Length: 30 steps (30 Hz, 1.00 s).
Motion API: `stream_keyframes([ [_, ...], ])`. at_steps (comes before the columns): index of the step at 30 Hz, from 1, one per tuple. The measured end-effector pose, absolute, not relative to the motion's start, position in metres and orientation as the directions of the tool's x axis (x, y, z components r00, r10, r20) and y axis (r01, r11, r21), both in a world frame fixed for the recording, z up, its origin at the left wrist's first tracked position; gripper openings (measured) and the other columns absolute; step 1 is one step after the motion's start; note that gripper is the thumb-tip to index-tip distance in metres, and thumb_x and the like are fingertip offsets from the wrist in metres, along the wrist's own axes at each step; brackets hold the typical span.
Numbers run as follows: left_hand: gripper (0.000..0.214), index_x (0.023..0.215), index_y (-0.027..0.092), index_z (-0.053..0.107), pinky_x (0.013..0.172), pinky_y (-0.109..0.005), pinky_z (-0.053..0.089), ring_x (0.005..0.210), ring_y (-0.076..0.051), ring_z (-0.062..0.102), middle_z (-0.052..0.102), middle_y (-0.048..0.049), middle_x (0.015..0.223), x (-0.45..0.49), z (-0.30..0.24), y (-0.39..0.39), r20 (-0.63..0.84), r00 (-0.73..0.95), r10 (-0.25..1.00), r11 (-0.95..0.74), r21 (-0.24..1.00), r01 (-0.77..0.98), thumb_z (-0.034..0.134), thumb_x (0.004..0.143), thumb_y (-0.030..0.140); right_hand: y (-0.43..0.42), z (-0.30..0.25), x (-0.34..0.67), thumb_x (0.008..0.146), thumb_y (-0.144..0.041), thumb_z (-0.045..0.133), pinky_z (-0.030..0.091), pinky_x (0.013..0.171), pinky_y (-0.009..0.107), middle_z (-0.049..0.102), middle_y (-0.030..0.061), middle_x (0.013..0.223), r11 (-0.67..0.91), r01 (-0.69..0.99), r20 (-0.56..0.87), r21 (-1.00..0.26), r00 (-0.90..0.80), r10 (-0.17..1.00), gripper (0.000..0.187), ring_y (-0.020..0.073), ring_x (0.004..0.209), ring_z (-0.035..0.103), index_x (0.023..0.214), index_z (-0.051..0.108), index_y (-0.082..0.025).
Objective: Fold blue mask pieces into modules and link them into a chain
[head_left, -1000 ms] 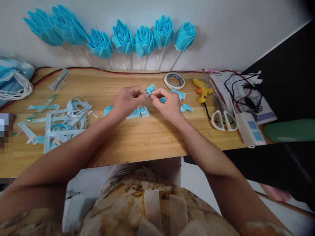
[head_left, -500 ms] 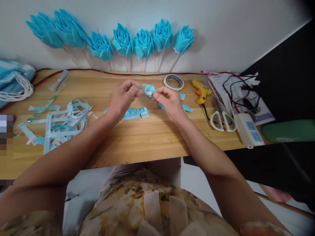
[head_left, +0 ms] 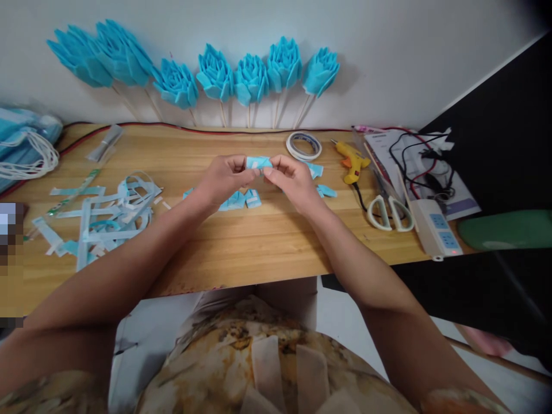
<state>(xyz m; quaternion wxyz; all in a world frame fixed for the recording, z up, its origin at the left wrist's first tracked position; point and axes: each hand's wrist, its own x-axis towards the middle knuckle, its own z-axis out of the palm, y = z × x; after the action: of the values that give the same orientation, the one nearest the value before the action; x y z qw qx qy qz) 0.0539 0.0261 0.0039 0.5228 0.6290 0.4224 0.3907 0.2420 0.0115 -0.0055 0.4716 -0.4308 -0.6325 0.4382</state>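
Note:
Between my hands, above the wooden table, is a small folded piece of light-blue fabric (head_left: 257, 162) with a whitish strip on it. My left hand (head_left: 228, 178) pinches its left side, fingers closed. On the right side, my right hand (head_left: 288, 178) grips it between thumb and fingers. Just below my hands lie several similar folded blue pieces (head_left: 234, 200) in a row. More blue pieces (head_left: 328, 191) rest to the right of my right hand, partly hidden by it.
Blue flowers on sticks (head_left: 252, 80) lean on the wall. Right: a tape roll (head_left: 304, 146), yellow glue gun (head_left: 352, 161), scissors (head_left: 390, 213), power strip (head_left: 437, 227) and green object (head_left: 504, 229). Left: blue-white fabric strips (head_left: 116, 218) and a bundle of white cords (head_left: 32, 158).
My left hand has come right and taken hold of the blue piece, which my right hand alone was holding. The piece now sits slightly lower, turned flatter between both hands.

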Motion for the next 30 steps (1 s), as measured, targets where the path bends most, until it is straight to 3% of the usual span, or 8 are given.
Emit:
stream_keyframes([
  [4,0.015,0.071,0.021,0.067,0.051,-0.025,0.036,0.053,-0.01,0.045,0.055,0.0034,0.06,0.052,0.006,0.025,0.028,0.336,0.942,-0.077,0.988,0.136,0.076,0.076,0.031,0.014,-0.007,0.243,0.083,-0.036,0.069,0.037,0.061,0.025,0.054,-0.0047,0.066,0.236,0.189,0.198,-0.953,-0.2,0.96,0.018,0.0105,0.065,0.043,0.076,0.061,-0.022],
  [10,0.015,0.07,0.021,0.068,0.053,-0.027,0.035,0.054,-0.011,0.045,0.055,0.0026,0.06,0.05,0.008,0.028,0.06,0.348,0.936,-0.113,0.985,0.133,0.074,0.08,0.031,0.016,-0.005,0.248,0.085,-0.045,0.069,0.051,0.077,0.028,0.071,0.0001,0.082,0.199,0.088,0.171,-0.976,-0.256,0.951,0.024,0.0129,0.078,0.06,0.082,0.067,-0.021],
  [14,0.017,0.069,0.021,0.066,0.052,-0.025,0.032,0.052,-0.01,0.041,0.051,0.0037,0.057,0.053,0.013,0.03,0.083,0.33,0.94,-0.147,0.974,0.174,0.073,0.082,0.03,0.015,-0.005,0.247,0.084,-0.053,0.071,0.051,0.077,0.027,0.07,-0.0006,0.078,0.202,0.058,0.183,-0.978,-0.237,0.954,0.032,0.012,0.076,0.061,0.08,0.069,-0.021],
  [18,0.014,0.083,0.02,0.073,0.055,-0.026,0.039,0.057,-0.013,0.05,0.061,0.0014,0.064,0.04,0.037,-0.008,0.16,0.323,0.933,-0.265,0.912,0.314,0.068,0.09,0.031,0.018,-0.007,0.247,0.08,-0.051,0.078,0.049,0.071,0.026,0.066,-0.0031,0.07,0.244,0.041,0.234,-0.969,-0.176,0.956,0.033,0.0099,0.068,0.057,0.074,0.066,-0.021],
  [21,0.016,0.106,0.025,0.077,0.07,-0.028,0.05,0.076,-0.018,0.067,0.075,-0.0024,0.085,0.026,0.044,-0.072,0.263,0.373,0.89,-0.41,0.818,0.402,0.068,0.095,0.032,0.022,-0.009,0.247,0.083,-0.049,0.078,0.049,0.068,0.024,0.068,-0.0028,0.071,0.231,0.024,0.225,-0.973,-0.159,0.961,0.032,0.009,0.066,0.056,0.076,0.066,-0.021],
  [24,0.018,0.107,0.028,0.078,0.076,-0.031,0.057,0.088,-0.021,0.076,0.081,-0.0057,0.1,0.021,0.021,-0.135,0.175,0.684,0.709,-0.451,0.857,0.249,0.06,0.103,0.029,0.024,-0.012,0.244,0.09,-0.041,0.076,0.046,0.064,0.022,0.068,-0.0031,0.071,0.222,0.022,0.217,-0.975,-0.14,0.966,0.028,0.0075,0.064,0.053,0.075,0.065,-0.02],
  [27,0.021,0.111,0.026,0.078,0.077,-0.037,0.058,0.087,-0.024,0.076,0.081,-0.009,0.096,0.024,-0.012,-0.171,0.254,0.598,0.76,-0.438,0.881,0.182,0.058,0.105,0.027,0.022,-0.013,0.24,0.094,-0.03,0.072,0.044,0.062,0.021,0.067,-0.0038,0.069,0.201,0.015,0.197,-0.98,-0.129,0.972,0.025,0.0063,0.061,0.052,0.074,0.063,-0.019],
  [30,0.024,0.116,0.026,0.077,0.083,-0.035,0.059,0.092,-0.022,0.077,0.082,-0.0077,0.099,0.024,-0.033,-0.184,0.304,0.593,0.746,-0.398,0.917,0.031,0.056,0.106,0.024,0.02,-0.012,0.239,0.097,-0.027,0.072,0.044,0.062,0.02,0.066,-0.0045,0.068,0.166,0.004,0.165,-0.986,-0.123,0.979,0.027,0.0053,0.059,0.052,0.073,0.061,-0.019],
])
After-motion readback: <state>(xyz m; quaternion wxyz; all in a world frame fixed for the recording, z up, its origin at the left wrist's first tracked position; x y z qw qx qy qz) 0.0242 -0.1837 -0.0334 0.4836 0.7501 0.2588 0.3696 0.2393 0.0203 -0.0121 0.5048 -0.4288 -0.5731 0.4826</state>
